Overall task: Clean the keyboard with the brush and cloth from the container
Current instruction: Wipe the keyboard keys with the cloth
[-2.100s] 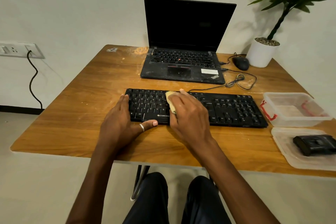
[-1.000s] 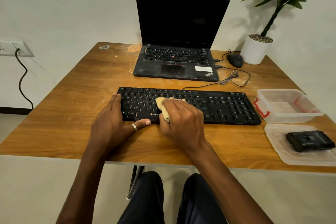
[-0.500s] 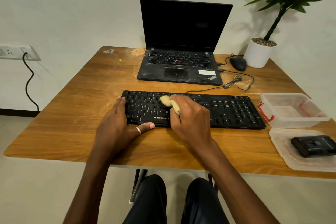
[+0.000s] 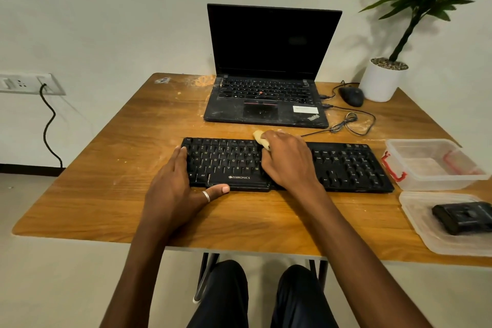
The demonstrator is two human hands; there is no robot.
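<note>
A black keyboard [image 4: 346, 165] lies across the wooden table [image 4: 106, 168] in front of me. My right hand [image 4: 287, 162] grips a small yellow cloth [image 4: 259, 137] and presses it on the keys near the keyboard's far edge, about the middle. Over the keyboard's left end rests my left hand [image 4: 175, 189], fingers straight on the edge and thumb along the front side. An open clear container [image 4: 431, 165] stands right of the keyboard. Its lid [image 4: 426, 231] lies nearer me with a black brush [image 4: 463, 217] on it.
A black laptop [image 4: 266, 104] stands open behind the keyboard. A mouse [image 4: 351, 96] with a coiled cable [image 4: 348, 122] and a white potted plant [image 4: 383, 80] sit at the back right. A wall socket [image 4: 26, 84] with a black cord is on the left.
My right hand has slid the cloth from the lower left-centre keys up to the keyboard's far edge. My left hand has stayed on the left end.
</note>
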